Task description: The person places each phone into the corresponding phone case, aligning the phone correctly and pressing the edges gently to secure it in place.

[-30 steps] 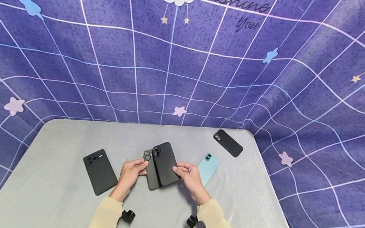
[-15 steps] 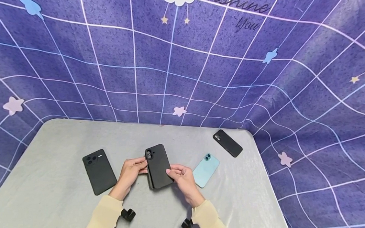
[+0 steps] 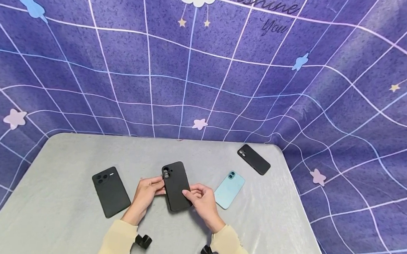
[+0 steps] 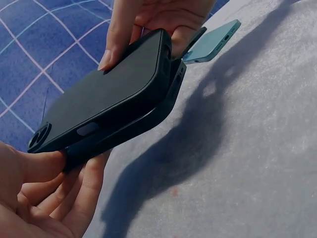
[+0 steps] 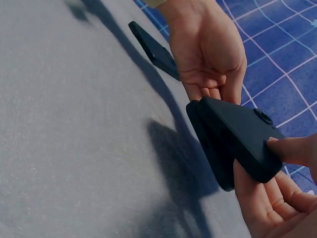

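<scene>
My right hand (image 3: 204,205) pinches a black phone case (image 3: 177,189) by its lower right side, thumb on its back. Beneath it lies a dark phone (image 4: 131,126), which my left hand (image 3: 145,196) grips by its left edge near the camera end. From above the case covers nearly all of the phone. In the left wrist view, a narrow gap separates the two along the near side and bottom corner. The right wrist view also shows case and phone stacked but apart at the bottom end. Both are held above the table, tilted.
On the grey cloth-covered table (image 3: 70,154), a black phone (image 3: 111,193) lies to the left. A light-blue phone (image 3: 229,189) lies right of my right hand. Another black phone case (image 3: 253,159) is at the back right. A purple patterned curtain (image 3: 171,87) stands behind the table.
The right hand has brought the case leftward over the phone, which it earlier only partly overlapped. The light-blue phone is now fully uncovered. The left hand has hardly moved.
</scene>
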Available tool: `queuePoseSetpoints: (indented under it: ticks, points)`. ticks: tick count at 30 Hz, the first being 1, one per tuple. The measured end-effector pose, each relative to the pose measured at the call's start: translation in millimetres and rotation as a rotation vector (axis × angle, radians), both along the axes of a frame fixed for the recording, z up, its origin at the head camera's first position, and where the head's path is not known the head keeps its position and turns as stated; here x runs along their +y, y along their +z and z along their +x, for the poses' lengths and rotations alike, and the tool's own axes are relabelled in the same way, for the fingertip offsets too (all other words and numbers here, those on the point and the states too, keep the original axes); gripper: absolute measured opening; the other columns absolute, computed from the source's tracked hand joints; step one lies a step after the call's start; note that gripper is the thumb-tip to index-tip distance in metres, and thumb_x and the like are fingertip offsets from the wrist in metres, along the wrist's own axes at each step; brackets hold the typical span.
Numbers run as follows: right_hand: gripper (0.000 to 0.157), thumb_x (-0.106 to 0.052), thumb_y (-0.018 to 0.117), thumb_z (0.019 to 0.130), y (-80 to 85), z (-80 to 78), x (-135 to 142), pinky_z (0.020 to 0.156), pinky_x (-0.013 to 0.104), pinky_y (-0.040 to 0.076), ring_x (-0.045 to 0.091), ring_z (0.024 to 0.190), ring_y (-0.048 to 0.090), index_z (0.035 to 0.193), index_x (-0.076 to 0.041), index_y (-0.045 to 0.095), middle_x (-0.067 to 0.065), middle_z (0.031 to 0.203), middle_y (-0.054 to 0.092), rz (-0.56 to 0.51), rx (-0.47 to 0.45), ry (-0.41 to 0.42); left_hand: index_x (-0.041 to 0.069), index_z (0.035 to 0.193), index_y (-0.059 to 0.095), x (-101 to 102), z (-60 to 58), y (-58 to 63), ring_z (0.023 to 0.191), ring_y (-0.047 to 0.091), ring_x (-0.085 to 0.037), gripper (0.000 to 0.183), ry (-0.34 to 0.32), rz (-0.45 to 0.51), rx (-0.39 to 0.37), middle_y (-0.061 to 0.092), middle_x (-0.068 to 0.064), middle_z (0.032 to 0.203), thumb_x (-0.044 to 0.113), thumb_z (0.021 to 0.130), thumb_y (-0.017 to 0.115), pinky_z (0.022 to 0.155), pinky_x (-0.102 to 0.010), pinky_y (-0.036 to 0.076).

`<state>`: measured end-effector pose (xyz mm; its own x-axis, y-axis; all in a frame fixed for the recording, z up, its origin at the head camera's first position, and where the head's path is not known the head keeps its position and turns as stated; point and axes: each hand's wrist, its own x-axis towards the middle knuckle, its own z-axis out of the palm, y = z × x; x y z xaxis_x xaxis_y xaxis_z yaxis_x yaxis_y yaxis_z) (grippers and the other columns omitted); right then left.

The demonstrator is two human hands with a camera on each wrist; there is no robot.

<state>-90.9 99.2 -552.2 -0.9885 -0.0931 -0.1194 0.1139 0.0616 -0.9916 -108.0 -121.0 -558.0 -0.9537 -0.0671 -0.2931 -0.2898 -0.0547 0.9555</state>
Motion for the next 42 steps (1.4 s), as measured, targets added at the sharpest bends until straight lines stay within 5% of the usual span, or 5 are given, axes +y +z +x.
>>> queuePoseSetpoints:
  ticks: [7,20,33,42]
  points:
    - [0.018,-0.019,0.089,0.090,-1.2,-1.6,0.9,0.058,0.015,0.046,0.004,0.064,0.056,0.088,-0.006,0.077,-0.004,0.075,0.065,0.149,0.091,-0.024,-0.017,0.141,0.059,2.0,0.2,-0.8,0.080,0.074,-0.005,0.040,-0.001,0.015,0.015,0.077,-0.020,0.115,0.002,0.106,0.063,0.078,-0.022,0.064]
    - [0.026,-0.017,0.088,0.091,-5.8,-2.1,0.2,0.053,0.017,0.049,0.006,0.062,0.061,0.107,-0.003,0.074,0.004,0.088,0.072,0.233,0.123,-0.047,-0.016,0.140,0.060,2.1,0.9,-0.4,0.083,0.075,-0.005,0.040,-0.021,0.029,0.010,0.078,-0.018,0.115,0.004,0.106,0.066,0.079,-0.025,0.065]
    - [0.027,-0.013,0.085,0.092,-5.2,-1.6,-1.1,0.049,0.019,0.052,0.005,0.065,0.063,0.110,0.002,0.071,0.010,0.092,0.075,0.124,0.058,-0.035,-0.016,0.139,0.061,2.6,-1.5,-2.7,0.084,0.075,-0.006,0.038,-0.018,0.039,0.012,0.078,-0.019,0.114,0.003,0.106,0.064,0.078,-0.024,0.065]
    - [0.028,-0.012,0.084,0.093,-1.6,-4.9,-1.7,0.046,0.020,0.047,0.002,0.059,0.053,0.111,0.003,0.070,0.001,0.085,0.070,0.055,-0.022,-0.049,-0.014,0.138,0.063,2.5,-0.4,0.1,0.084,0.075,-0.006,0.037,-0.011,0.030,-0.004,0.078,-0.017,0.114,0.005,0.106,0.066,0.078,-0.023,0.064]
